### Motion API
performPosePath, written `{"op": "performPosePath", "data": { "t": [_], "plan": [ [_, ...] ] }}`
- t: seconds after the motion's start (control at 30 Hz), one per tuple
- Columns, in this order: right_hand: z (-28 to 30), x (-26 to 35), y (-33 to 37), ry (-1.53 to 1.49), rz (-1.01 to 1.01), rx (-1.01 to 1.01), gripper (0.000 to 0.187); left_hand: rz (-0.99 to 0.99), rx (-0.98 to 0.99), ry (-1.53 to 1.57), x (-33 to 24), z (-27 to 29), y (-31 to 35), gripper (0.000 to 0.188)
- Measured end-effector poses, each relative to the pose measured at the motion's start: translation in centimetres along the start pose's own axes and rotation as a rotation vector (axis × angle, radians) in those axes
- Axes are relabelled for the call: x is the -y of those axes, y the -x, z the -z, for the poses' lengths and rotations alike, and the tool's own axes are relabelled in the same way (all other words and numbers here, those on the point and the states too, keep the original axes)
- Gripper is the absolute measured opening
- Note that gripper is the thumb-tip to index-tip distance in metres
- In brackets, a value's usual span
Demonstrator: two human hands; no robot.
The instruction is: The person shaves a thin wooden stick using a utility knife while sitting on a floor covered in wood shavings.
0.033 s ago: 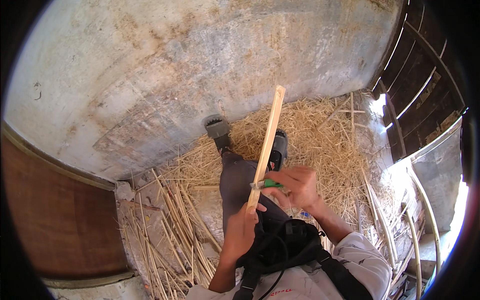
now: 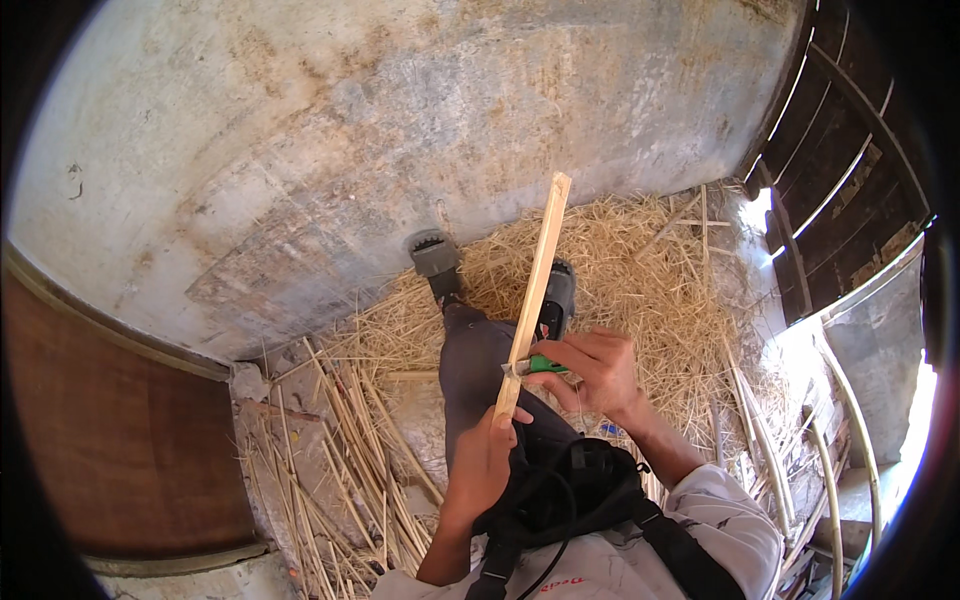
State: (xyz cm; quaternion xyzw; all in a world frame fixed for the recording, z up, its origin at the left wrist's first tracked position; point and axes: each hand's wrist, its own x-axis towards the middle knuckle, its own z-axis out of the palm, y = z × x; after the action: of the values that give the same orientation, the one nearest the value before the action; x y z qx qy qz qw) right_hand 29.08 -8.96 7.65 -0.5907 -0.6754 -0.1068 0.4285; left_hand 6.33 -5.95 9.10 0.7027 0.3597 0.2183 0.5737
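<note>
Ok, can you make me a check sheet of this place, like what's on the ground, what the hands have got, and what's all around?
Surface: ground covered in loose straw and split cane strips.
Job's things: a long pale wooden strip, pointing up and away; a small green-handled tool set against it.
Clutter: scattered cane strips and straw; curved pale canes at right.
Hands: left hand grips the strip's lower end; right hand holds the green tool, fingers curled round it.
Cables: a black cord runs from a black pouch at the waist.
Surroundings: stained grey wall ahead, brown board at left, dark slatted gate at right; grey sandals on the feet.
</note>
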Motion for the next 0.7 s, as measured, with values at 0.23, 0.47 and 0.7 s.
{"op": "performPosePath", "data": {
  "t": [0.23,0.47,0.7],
  "plan": [
    [0.3,-0.5,-0.4,-0.029,-0.070,-0.055,0.024,0.007,0.029,-0.025,0.0,0.1,0.1,0.042],
    [1.6,-4.4,-2.4,-0.006,-0.339,-0.126,0.020,0.016,0.054,-0.044,1.3,-0.5,1.5,0.038],
    [1.2,-7.2,-2.7,-0.032,-0.330,-0.250,0.022,0.044,0.055,-0.050,2.4,-0.5,2.3,0.032]
  ]
}}
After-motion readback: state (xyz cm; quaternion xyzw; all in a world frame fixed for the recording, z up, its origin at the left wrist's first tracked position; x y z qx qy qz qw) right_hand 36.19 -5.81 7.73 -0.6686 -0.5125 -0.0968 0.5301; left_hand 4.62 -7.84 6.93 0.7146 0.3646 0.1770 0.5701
